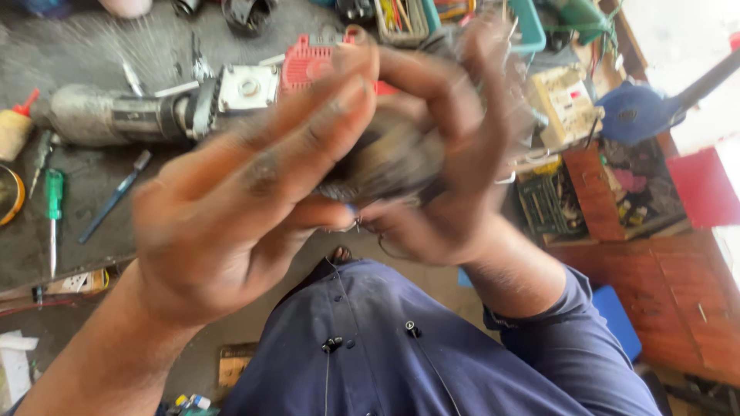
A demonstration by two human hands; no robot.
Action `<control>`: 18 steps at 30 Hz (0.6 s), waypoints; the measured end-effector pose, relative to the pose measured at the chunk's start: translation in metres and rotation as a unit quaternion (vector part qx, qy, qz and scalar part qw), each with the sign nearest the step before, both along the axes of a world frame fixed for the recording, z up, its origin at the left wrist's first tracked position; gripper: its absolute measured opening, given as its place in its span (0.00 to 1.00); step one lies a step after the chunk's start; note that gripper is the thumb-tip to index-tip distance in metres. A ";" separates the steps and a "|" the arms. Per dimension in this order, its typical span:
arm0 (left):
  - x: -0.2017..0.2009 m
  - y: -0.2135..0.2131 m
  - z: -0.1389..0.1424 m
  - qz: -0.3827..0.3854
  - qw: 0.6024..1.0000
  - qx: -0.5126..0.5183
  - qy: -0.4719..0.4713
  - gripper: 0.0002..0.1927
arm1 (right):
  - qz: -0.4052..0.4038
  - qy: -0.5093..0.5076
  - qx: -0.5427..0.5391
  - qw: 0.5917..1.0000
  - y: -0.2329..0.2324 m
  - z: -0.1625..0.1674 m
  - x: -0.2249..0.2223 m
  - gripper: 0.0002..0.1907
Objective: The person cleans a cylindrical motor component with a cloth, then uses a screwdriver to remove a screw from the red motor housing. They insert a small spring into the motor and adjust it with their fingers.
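A single view, from a camera worn on the person's head, facing steeply down over the chest; the dark blue shirt [432, 347] fills the lower middle of the frame, directly beneath the lens; the left hand [231, 208] and right hand [455, 154] are raised just above that shirt, very near the camera, so large that they are blurred and hide much of the scene; beyond the shirt, at the top of the frame, lies the grey worktop [85, 54], seen from above and farther off; right of the shirt a wooden surface [678, 293] runs to the frame edge.
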State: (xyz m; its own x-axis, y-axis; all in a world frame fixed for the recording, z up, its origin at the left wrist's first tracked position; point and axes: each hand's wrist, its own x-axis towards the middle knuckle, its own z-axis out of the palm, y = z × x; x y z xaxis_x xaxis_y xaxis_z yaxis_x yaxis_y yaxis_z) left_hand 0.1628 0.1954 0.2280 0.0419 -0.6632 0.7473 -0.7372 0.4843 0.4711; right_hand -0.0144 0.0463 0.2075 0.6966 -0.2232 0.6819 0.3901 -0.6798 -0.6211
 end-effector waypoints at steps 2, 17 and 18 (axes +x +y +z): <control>0.009 -0.023 0.002 -0.002 0.999 -0.012 0.036 0.22 | 0.002 -0.049 0.066 0.997 -0.013 0.029 0.008 0.38; 0.079 -0.114 -0.094 -0.151 0.960 0.146 0.186 0.08 | -0.086 -0.042 -0.072 0.993 -0.050 0.100 0.142 0.13; 0.084 -0.117 -0.094 -0.151 0.952 0.192 0.185 0.06 | -0.096 -0.040 -0.073 0.992 -0.048 0.102 0.149 0.13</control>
State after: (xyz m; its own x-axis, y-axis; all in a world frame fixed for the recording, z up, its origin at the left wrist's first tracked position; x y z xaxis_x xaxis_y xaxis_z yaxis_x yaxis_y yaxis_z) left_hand 0.2468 0.0784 0.1345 0.0180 -0.9080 0.4186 -0.3410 0.3880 0.8562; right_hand 0.1350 -0.0012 0.3093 0.5922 -0.2419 0.7686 0.2888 -0.8268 -0.4827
